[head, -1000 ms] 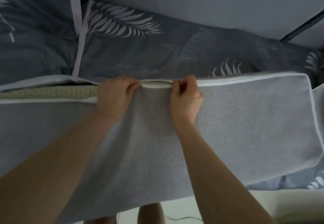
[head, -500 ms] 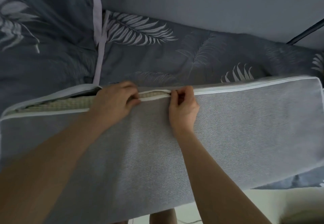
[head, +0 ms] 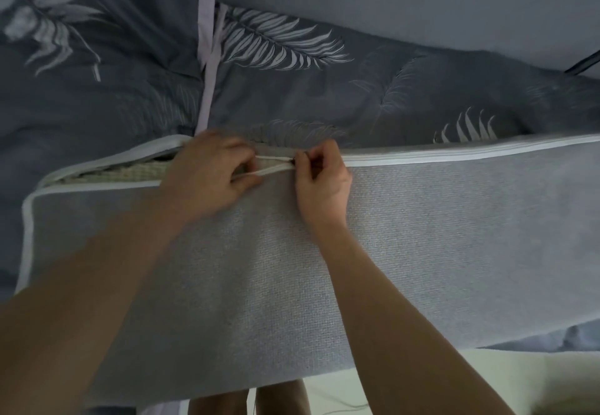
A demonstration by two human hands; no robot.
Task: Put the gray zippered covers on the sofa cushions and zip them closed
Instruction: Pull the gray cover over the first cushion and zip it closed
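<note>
A long sofa cushion in a gray woven cover [head: 406,236] with white piping lies across my lap against the sofa. Its zipper runs along the far edge and is closed on the right part. To the left the opening gapes and shows the greenish inner cushion [head: 120,174]. My right hand [head: 319,175] pinches the zipper pull [head: 293,161] at the end of the closed stretch. My left hand [head: 211,174] grips the two white zipper edges [head: 272,164] just left of the pull and holds them together.
Dark blue-gray sofa cushions with white feather prints [head: 285,47] lie behind the cover, with a pale strap [head: 207,67] running down between them. The plain gray sofa back [head: 422,2] is at the top. My legs [head: 246,398] and a pale floor [head: 406,379] show below.
The zipper pull and my right hand have moved left along the cushion's edge, and my left hand has slid left ahead of it. The view has shifted left, showing the cover's left corner.
</note>
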